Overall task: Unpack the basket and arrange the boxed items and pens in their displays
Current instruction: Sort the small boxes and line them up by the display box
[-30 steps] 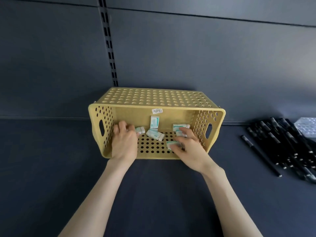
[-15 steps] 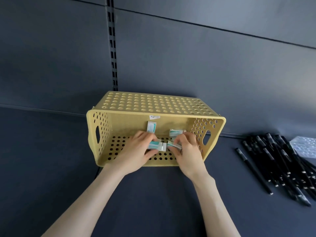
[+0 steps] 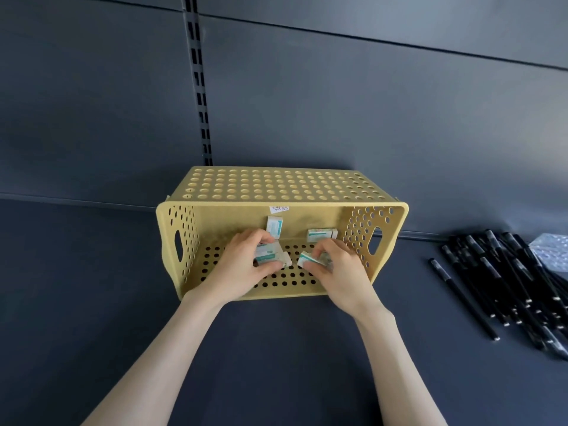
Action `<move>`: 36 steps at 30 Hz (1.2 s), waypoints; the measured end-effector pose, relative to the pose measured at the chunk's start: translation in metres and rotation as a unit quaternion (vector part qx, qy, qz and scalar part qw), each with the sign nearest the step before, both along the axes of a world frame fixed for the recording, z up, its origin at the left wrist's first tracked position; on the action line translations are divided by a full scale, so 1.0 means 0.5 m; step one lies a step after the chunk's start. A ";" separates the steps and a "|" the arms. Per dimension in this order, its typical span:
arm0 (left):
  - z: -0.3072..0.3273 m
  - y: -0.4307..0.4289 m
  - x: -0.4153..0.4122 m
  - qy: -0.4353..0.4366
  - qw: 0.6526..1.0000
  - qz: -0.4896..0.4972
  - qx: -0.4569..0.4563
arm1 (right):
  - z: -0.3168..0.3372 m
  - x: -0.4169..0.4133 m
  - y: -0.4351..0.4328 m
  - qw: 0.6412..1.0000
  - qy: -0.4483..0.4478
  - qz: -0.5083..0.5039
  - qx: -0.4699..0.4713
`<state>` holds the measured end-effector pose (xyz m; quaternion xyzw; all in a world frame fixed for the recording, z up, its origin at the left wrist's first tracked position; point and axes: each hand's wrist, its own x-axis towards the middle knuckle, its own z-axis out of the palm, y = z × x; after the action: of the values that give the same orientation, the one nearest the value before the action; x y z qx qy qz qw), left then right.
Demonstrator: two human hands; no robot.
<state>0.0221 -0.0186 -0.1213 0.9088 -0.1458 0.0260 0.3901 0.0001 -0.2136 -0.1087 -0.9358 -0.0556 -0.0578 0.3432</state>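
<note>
A yellow perforated basket point(image 3: 387, 241) lies on its side on the dark shelf, its opening toward me. Both hands are inside it. My left hand point(image 3: 242, 269) grips small white-and-teal boxes point(image 3: 272, 256). My right hand point(image 3: 338, 272) pinches another small box point(image 3: 309, 259). Two loose boxes rest against the basket's back: one upright point(image 3: 274, 226), one lying flat point(image 3: 322, 234). A heap of black pens point(image 3: 504, 281) lies on the shelf to the right.
A clear bubble-textured packet point(image 3: 553, 250) lies behind the pens at the right edge. The dark back panel with a slotted upright point(image 3: 201, 96) rises just behind the basket. Dark shelf surface stretches left of and in front of the basket.
My left hand moved from the basket's left side to its middle and closed on boxes. My right hand gathered a box. The view drew closer.
</note>
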 end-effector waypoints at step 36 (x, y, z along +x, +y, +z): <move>0.021 0.016 -0.019 0.037 0.999 -0.012 -0.016 | -0.006 0.016 0.002 0.995 -0.038 -0.042 -0.087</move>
<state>0.0127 -0.0104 -0.1106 0.9009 -0.1415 -0.0099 0.4101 0.0083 -0.2125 -0.1117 -0.9608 -0.0343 -0.1024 0.2554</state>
